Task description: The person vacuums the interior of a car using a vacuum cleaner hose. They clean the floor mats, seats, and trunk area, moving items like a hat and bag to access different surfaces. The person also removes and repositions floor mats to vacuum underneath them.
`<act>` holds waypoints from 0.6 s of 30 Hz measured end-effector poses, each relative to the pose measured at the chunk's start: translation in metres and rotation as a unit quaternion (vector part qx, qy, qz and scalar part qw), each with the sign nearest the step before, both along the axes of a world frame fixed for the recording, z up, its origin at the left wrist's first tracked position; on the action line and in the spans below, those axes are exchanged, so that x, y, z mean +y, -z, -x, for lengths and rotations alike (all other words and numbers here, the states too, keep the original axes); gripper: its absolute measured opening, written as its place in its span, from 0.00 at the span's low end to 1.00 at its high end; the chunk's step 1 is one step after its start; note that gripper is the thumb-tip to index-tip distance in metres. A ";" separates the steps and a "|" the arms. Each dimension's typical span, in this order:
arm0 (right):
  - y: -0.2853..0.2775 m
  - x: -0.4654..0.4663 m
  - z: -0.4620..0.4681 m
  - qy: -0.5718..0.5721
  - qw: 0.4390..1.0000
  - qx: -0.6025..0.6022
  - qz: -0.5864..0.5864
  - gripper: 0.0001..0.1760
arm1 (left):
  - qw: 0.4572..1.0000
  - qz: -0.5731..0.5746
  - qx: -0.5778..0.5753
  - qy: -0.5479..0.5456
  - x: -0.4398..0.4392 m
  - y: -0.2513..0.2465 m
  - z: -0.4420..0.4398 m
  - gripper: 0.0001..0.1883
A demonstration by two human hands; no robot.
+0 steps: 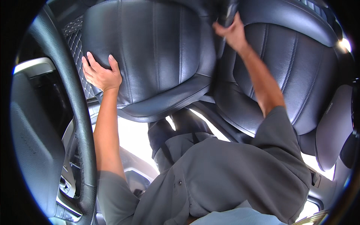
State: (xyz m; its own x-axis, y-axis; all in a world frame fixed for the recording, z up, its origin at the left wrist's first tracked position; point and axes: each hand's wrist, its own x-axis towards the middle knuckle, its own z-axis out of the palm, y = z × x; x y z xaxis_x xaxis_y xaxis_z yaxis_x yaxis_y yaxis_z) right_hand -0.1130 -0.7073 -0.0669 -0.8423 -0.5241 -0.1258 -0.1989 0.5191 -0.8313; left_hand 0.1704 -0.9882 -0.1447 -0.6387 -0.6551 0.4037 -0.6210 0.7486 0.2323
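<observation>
My left hand (102,74) rests with its fingers spread on the front edge of a black leather car seat cushion (140,53). Gripped in my right hand (234,32) is a dark handheld tool (227,15), blurred and partly lost in shadow at the top of the view. A narrow dark part (220,50) extends from beside that hand down into the gap between the cushion and the backrest (284,67). Its exact kind cannot be told, and its tip is hidden.
A steering wheel (76,107) curves along the left, near my left forearm. Quilted floor matting (75,45) lies past the cushion's front edge. A grey headrest pillow (333,126) is at the right. Bright daylight comes through the open door side below the seat.
</observation>
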 end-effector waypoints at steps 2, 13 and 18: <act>0.007 -0.009 0.054 0.008 0.995 0.095 -0.021 0.28 | 1.000 0.005 0.005 0.006 0.000 0.002 -0.001 0.38; 0.025 0.051 -0.074 0.075 0.989 0.062 -0.112 0.28 | 0.999 0.006 0.038 0.006 -0.002 0.014 -0.003 0.38; -0.005 0.038 -0.158 0.141 0.989 0.003 -0.031 0.26 | 0.998 -0.038 0.042 -0.003 -0.006 0.016 0.000 0.42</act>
State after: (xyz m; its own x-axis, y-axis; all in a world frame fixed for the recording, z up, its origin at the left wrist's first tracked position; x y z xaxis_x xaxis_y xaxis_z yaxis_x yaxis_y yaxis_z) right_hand 0.0449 -0.6690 -0.0616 -0.9551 -0.2586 -0.1447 -0.0432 0.6046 -0.7954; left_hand 0.1703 -0.9938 -0.1603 -0.6010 -0.6890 0.4050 -0.6008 0.7237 0.3395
